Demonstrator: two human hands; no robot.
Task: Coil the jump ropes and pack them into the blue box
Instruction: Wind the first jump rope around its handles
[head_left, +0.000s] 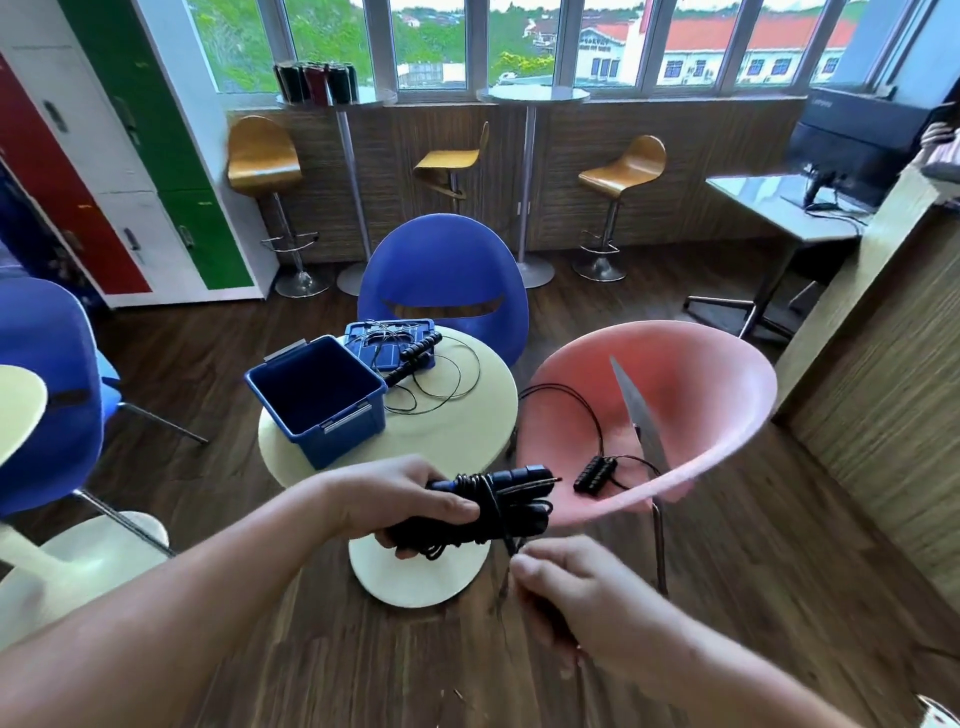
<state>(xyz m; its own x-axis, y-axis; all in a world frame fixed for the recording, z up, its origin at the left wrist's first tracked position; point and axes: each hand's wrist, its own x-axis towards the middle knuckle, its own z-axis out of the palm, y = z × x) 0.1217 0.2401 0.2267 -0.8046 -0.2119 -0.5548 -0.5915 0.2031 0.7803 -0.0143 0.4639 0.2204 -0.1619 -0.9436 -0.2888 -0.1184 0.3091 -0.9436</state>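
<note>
1. Far left on the counter: the blue box stands open and upright with nothing visible inside. Its mouth faces you, so a finished bundle can drop straight in.

2. Just behind and to the right of the box: the lid lies flat, out of the loading path. The loose jump rope lies across it, with both handles on the lid edge and the cord spread in slack loops over the counter. Judge this rope as not yet coiled.

3. Near centre, over the near edge of the counter: your left hand is clenched round the coiled jump rope. The fingers are wrapped over both handles and the turns of cord. This grip pins the wraps against the handles so they cannot spring loose while the end is finished.

4. Right of and nearer than the bundle: your right hand has its fingers curled and appears to pinch the cord tail. The tail runs taut from the bundle down to that hand. The tension holds the last turns tight. Motion blur hides the exact finger contact.

5. Right: the pink chair carries the third jump rope. Its handles lie near the seat's front edge and its cord trails off towards the counter. It is uncoiled.

6. Judgement: the tail needs tucking or a final wrap. A slack tail would probably let the bundle unwind in the box.
</note>
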